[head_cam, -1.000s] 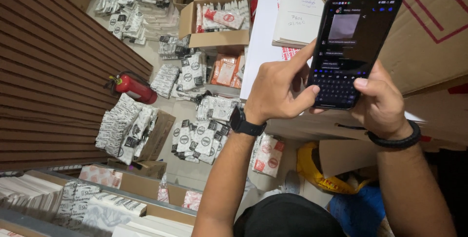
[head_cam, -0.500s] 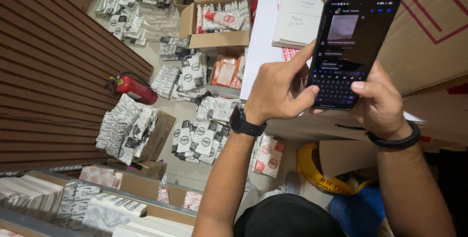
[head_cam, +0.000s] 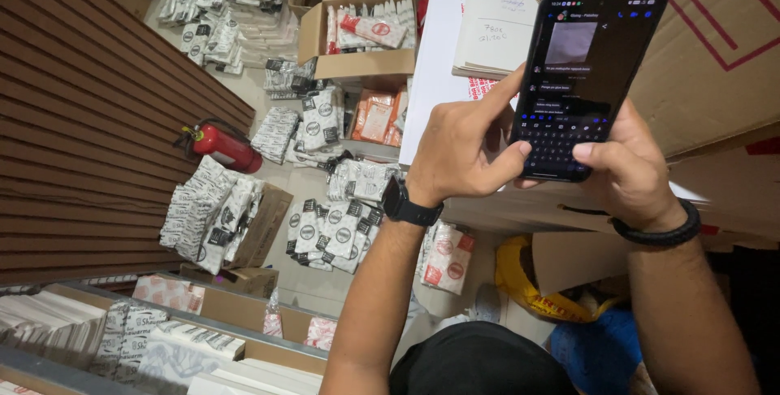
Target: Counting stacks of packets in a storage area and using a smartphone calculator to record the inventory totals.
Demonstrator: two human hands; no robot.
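Phone (head_cam: 587,78): unmoved since a second ago | left hand (head_cam: 467,151), right hand (head_cam: 626,171) both wrapped round it, thumbs on keyboard | fire extinguisher (head_cam: 221,145) far left of phone.

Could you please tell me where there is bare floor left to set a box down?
Only narrow strips: one beside the red fire extinguisher along the slatted wall, another below the open carton. Elsewhere packet stacks crowd the floor. Both hands hold the phone.

Stockroom or packing warehouse, cardboard boxes (head_cam: 366,33), piles of sealed packets (head_cam: 329,232), fire extinguisher (head_cam: 219,145)
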